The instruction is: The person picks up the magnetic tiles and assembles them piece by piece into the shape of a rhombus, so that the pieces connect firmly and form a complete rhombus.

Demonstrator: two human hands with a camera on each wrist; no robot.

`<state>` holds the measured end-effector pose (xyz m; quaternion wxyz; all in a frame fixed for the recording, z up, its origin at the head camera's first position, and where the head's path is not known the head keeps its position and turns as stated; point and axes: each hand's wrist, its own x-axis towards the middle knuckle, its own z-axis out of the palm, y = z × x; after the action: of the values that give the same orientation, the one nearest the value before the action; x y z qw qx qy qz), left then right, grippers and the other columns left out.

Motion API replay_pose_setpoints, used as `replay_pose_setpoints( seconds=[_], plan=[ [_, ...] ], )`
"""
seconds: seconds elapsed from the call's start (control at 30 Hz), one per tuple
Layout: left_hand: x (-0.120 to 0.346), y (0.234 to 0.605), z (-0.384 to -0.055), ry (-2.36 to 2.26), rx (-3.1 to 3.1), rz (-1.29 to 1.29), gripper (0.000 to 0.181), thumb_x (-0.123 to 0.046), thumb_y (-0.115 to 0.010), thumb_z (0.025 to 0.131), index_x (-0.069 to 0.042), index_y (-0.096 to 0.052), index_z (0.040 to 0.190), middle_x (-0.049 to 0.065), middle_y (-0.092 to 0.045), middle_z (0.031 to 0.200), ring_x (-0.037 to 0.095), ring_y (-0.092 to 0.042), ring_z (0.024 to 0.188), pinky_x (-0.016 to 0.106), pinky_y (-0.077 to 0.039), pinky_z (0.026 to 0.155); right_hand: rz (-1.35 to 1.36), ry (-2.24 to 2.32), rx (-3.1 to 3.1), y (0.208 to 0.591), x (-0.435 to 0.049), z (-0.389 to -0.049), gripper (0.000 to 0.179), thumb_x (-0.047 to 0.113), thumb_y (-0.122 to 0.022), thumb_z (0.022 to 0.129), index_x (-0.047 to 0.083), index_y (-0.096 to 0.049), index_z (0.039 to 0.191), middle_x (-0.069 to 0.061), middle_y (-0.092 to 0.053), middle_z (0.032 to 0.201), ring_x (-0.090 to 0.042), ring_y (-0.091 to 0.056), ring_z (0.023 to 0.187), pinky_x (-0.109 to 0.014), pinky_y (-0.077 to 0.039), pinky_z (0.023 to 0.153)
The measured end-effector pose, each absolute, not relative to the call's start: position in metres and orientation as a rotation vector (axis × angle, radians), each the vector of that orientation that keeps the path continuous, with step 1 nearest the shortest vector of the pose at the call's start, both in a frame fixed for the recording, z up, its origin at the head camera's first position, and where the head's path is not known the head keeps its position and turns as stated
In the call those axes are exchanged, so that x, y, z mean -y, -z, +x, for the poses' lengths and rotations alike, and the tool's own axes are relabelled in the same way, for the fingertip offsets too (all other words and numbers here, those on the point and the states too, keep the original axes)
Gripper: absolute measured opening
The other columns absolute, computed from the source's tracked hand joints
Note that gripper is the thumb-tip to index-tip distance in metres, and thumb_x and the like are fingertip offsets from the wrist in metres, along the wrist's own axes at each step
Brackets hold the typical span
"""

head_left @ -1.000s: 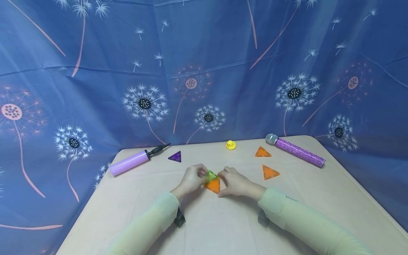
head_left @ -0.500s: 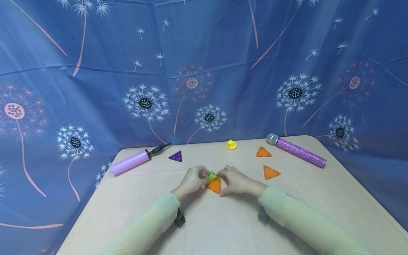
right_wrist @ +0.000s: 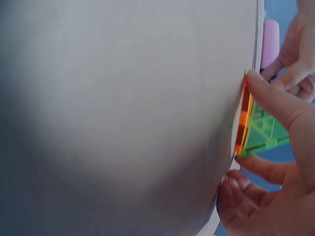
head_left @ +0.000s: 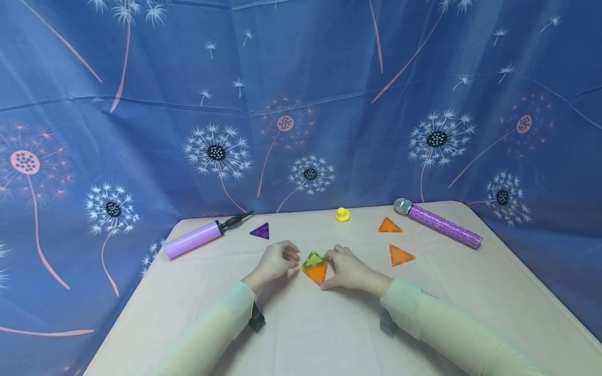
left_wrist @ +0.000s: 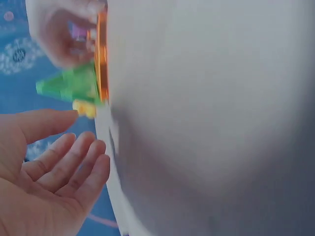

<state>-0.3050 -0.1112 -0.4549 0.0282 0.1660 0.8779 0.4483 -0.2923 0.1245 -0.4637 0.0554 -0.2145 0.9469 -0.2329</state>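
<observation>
My right grip (head_left: 348, 268) is pinching the flat orange tile (head_left: 316, 274) on the worktop (head_left: 329, 334), the green tile (head_left: 313, 257) rising from it; my left grip (head_left: 274, 262), empty, thumb and fingers parted, is hovering just left of both

The left hand (left_wrist: 44, 194), loosely bent, hung near a green tile (left_wrist: 75, 86). That tile rose from an orange tile (left_wrist: 102, 59), touched by the right hand (left_wrist: 49, 27).

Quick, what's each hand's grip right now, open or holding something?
Left hand: open, holding nothing.
Right hand: holding the orange tile with the green tile on it, between thumb and finger.
</observation>
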Motion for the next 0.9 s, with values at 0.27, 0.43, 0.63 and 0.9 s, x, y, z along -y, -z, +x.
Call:
replay_pose_setpoints(
  seconds=[0.27,0.43,0.63,0.9],
  plan=[
    [0.147,0.453,-0.334,-0.858,-3.124,0.401,0.033,-0.012,-0.065,0.095,0.002,-0.065,0.125,0.018,-0.069,0.119,0.029,-0.066,0.087,0.048,-0.057,0.083,-0.531,0.691,-2.939,0.465,-0.115,-0.288,0.073,0.045,-0.094,0.067,0.002,-0.065,0.118,-0.003,-0.053,0.099,-0.022,-0.049,0.093,-0.038,-0.050,0.082],
    [0.164,0.457,-0.351,-0.534,-3.167,0.321,0.056,-0.022,-0.068,0.094,0.002,-0.055,0.142,0.023,-0.054,0.144,0.040,-0.056,0.128,0.053,-0.050,0.101,-0.480,0.648,-2.961,0.466,-0.108,-0.287,0.076,0.051,-0.092,0.068,0.000,-0.064,0.116,-0.005,-0.052,0.098,-0.025,-0.051,0.094,-0.041,-0.052,0.083],
    [0.170,0.463,-0.363,-0.364,-3.107,0.340,0.071,-0.035,-0.066,0.095,0.002,-0.044,0.151,0.024,-0.037,0.158,0.045,-0.044,0.139,0.055,-0.044,0.107,-0.443,0.601,-2.994,0.468,-0.105,-0.288,0.084,0.054,-0.091,0.068,-0.003,-0.061,0.122,-0.008,-0.053,0.100,-0.027,-0.053,0.097,-0.043,-0.053,0.086],
    [0.169,0.463,-0.365,-0.356,-3.060,0.288,0.068,-0.042,-0.062,0.101,0.001,-0.045,0.151,0.024,-0.035,0.159,0.042,-0.038,0.143,0.055,-0.035,0.114,-0.426,0.590,-3.006,0.467,-0.103,-0.289,0.086,0.054,-0.090,0.069,-0.005,-0.060,0.124,-0.010,-0.055,0.104,-0.028,-0.054,0.098,-0.044,-0.055,0.084]
  ],
)
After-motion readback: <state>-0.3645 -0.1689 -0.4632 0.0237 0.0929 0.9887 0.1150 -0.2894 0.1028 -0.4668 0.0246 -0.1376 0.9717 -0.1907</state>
